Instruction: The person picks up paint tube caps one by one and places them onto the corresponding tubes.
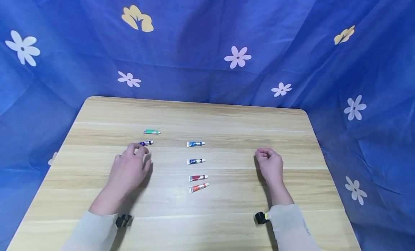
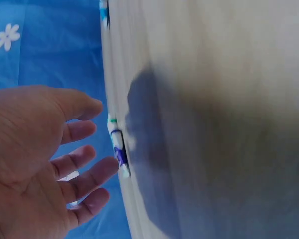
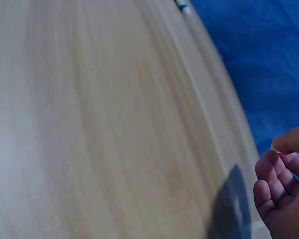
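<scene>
We're looking at the purple tube [image 1: 146, 143] now, lying on the left of the bench [image 1: 227, 215] with its capped end pointing right, its contents hiding inside. The left hand [image 1: 129, 164] is hanging over its near end, fingers loosely spreading and slightly bending, gripping nothing; whether a fingertip is touching, we're unable to tell. Just beyond, the green tube [image 1: 151, 132] is lying nearly parallel. Over in the middle we're seeing a column: the light blue tube [image 1: 196, 144] is lying farthest, then the dark blue tube [image 1: 196, 161], then the dark red tube [image 1: 198, 178], and just beside that one the orange-red tube [image 1: 199, 188] is tilting slightly, all four pointing their caps right. The right hand [image 1: 270, 166] is resting well apart, fingers loosely curling in, thumb coming near the forefinger. Between it and that column a broad stretch of wood is running, and more is reaching toward the bench's far edge, where the blue curtain [image 1: 207, 31] is hanging behind.
</scene>
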Demonstrator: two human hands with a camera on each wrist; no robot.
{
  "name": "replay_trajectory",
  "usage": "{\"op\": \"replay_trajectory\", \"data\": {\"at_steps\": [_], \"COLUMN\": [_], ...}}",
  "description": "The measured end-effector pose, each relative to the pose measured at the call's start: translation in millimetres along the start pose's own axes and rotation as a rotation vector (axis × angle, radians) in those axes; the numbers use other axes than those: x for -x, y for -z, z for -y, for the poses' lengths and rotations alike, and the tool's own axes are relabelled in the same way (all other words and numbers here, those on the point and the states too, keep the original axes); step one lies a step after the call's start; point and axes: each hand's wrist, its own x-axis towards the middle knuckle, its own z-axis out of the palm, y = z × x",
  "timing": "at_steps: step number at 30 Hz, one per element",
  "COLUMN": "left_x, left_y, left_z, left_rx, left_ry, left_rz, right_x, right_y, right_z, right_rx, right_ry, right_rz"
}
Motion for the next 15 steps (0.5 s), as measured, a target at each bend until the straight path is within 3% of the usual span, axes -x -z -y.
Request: {"op": "replay_trajectory", "data": {"at_steps": [7, 15], "left_x": [-13.1, -25.3], "left_y": [3.9, -0.1], "left_z": [17.1, 24.4], "left_rx": [0.007, 0.016], "left_ry": [0.011, 0.006], "left_rz": [-0.031, -0.055], "right_x": [11.2, 26.0], "right_y": [0.0, 0.1], "right_z": [18.4, 38.7], "right_rx": [-0.131, -0.222], "right_ry": [-0.024, -0.024], "right_rz": [0.061, 0.159]}}
